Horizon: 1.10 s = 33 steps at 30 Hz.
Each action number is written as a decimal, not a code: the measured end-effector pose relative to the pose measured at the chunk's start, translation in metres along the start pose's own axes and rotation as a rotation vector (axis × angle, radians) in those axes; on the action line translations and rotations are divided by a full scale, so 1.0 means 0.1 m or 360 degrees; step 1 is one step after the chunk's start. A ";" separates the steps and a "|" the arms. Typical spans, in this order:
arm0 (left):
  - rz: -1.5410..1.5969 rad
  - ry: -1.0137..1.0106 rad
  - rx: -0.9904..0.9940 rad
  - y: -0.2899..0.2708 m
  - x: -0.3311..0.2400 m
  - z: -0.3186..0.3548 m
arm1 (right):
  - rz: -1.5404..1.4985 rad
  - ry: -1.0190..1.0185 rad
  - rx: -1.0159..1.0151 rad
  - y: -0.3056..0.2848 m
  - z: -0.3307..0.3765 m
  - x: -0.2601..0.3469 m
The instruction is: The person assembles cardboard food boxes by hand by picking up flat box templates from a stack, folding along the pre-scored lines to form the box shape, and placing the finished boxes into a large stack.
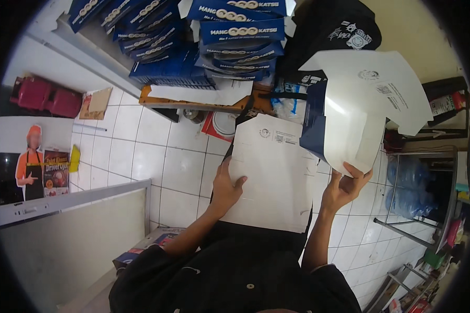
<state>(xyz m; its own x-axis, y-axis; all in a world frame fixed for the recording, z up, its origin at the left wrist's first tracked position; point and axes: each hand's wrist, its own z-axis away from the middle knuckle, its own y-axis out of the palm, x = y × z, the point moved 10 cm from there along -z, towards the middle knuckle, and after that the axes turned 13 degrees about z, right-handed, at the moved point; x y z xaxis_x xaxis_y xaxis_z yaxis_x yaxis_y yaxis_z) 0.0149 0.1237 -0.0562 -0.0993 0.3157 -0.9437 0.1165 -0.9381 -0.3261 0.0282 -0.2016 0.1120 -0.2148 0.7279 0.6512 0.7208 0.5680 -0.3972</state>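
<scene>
A stack of flat white cardboard box blanks (271, 182) lies across my lap, small dark print at its far end. My left hand (227, 189) grips the left edge of the stack, thumb spread on top. Raised on the right, a partly folded cardboard box (350, 122) shows its white inside and a dark blue outer side. Its printed lid flap stands open toward the far right. My right hand (345, 189) holds this box by its near end, fingers closed on the board.
Folded blue boxes (240, 49) are piled on a wooden-edged table (193, 101) ahead, with a black bag (334, 31) beside them. Large water bottles (410, 188) stand on the right near a metal rack. A grey-framed panel (78, 219) is at left, above a carton (146, 245).
</scene>
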 end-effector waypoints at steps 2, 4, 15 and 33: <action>0.0012 0.0025 -0.0026 -0.01 -0.02 0.08 | -0.0006 0.0002 0.0032 0.03 0.04 0.01; -0.0123 -0.0007 0.0068 0.05 0.01 0.19 | -0.0031 -0.0003 0.0071 0.04 0.10 0.03; 0.0526 0.0410 -0.0154 -1.10 -1.04 -0.03 | -0.0484 -0.0140 0.0502 0.71 0.34 1.25; 0.0778 0.0343 -0.0652 -1.38 -0.80 0.22 | -0.0674 -0.1116 -0.0441 2.10 -2.64 5.38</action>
<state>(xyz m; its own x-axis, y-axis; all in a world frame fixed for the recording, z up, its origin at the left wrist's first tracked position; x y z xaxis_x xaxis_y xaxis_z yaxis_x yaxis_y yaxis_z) -0.0152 0.2250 0.0654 0.2545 -0.0706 -0.9645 0.4674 -0.8641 0.1866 0.2379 0.2072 0.5497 -0.7928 0.5970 0.1230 0.6034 0.7972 0.0202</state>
